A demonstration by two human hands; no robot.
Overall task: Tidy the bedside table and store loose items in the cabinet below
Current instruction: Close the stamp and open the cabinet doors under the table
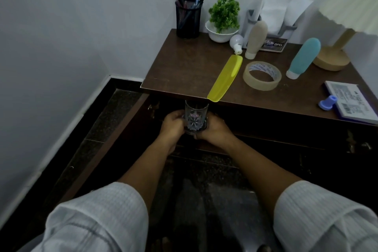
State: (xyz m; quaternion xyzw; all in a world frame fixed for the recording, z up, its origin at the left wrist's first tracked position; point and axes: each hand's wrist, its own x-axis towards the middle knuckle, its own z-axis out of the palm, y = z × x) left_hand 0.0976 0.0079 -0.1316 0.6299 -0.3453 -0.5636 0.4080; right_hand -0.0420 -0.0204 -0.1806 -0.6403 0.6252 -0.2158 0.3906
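Room: a corner of pale walls and dark floor, with a dark wooden bedside table (pixel 184 71) set against the wall.
Cabinet: the cabinet below (pixel 266 129) is seen as a dark recess under the top; whether it is fully open cannot be told from the shadow.
Task's thing: a clear glass (pixel 196 116) is held just below the table's front edge, in front of the cabinet, tilted with its patterned base turned toward the camera.
Left hand: the left hand (pixel 171 125) is curled round the glass's left side.
Right hand: the right hand (pixel 214 129) is wrapped round the right side, fingers closed against the wall of the glass.
Left on top: a yellow comb (pixel 225 77), a tape roll (pixel 261 75), a light bulb (pixel 237 42), a beige bottle (pixel 255 39) and a blue bottle (pixel 304 57) are yet to be stored.
Risk, comb: the comb overhangs the front edge directly above the glass; it could be knocked off if the hands are raised carelessly.
Risk, glass: the rim could be struck against the table's underside or the cabinet frame, as the interior is poorly lit and depth is hard to judge.
Risk, bulb: the bulb lies loose on its side and could be set rolling if the table is bumped.
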